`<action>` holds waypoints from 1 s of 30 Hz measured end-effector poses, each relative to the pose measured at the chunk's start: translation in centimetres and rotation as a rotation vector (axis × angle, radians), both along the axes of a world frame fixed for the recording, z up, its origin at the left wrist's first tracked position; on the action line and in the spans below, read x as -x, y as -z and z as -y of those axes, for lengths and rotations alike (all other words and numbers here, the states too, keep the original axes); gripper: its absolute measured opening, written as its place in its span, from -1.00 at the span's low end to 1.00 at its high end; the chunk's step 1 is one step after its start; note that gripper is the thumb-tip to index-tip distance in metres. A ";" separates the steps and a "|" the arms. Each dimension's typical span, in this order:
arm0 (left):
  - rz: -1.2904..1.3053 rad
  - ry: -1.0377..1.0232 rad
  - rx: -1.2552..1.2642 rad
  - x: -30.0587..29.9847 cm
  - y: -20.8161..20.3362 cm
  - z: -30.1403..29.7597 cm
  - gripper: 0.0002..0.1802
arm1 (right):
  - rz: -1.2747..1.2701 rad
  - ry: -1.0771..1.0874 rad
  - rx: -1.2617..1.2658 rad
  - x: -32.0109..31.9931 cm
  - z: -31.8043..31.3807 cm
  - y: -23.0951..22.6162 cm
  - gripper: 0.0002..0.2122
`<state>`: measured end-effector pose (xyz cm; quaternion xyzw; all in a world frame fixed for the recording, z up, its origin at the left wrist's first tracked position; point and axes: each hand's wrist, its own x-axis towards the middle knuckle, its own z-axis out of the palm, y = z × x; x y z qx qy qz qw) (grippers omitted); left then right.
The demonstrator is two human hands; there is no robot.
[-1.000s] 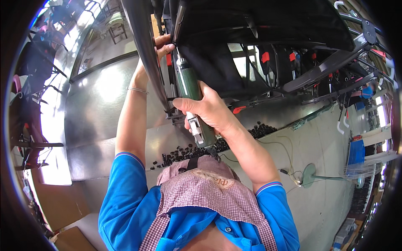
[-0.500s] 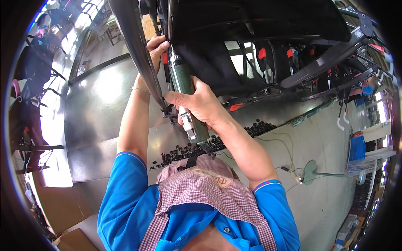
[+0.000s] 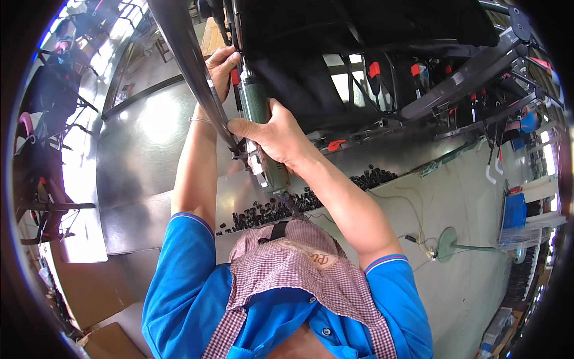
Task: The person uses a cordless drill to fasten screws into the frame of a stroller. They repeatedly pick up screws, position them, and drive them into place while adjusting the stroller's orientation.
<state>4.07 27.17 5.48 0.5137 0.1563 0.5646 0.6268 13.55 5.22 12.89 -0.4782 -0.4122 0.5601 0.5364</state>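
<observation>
My right hand [image 3: 273, 136] is wrapped round a green power screwdriver [image 3: 255, 102], thumb across its body. The driver points away from me, and its silvery nose meets the thin dark upright [image 3: 237, 30] of a black folding frame. Beside that nose, my left hand [image 3: 221, 70] has its thumb and fingers pinched together against the upright; whatever lies between the fingertips is hidden. A thick black tube [image 3: 185, 54] of the frame slants down past my left wrist. Black fabric [image 3: 287, 84] hangs from the frame to the right of the driver.
Several small black plastic parts [image 3: 257, 216] are heaped along the near edge of the metal bench [image 3: 140, 137]. More dark frames with red clips [image 3: 374, 70] stand at the right. A round green base with a rod [image 3: 446, 244] and cables lie at the lower right.
The driver and my right hand have shifted slightly farther away and to the left. My left hand has moved slightly up in the picture, staying at the upright.
</observation>
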 end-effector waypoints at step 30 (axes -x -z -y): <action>-1.274 -0.046 -0.193 9.7 23.8 24.6 -0.87 | 0.001 -0.432 0.133 -11.3 17.2 8.2 0.10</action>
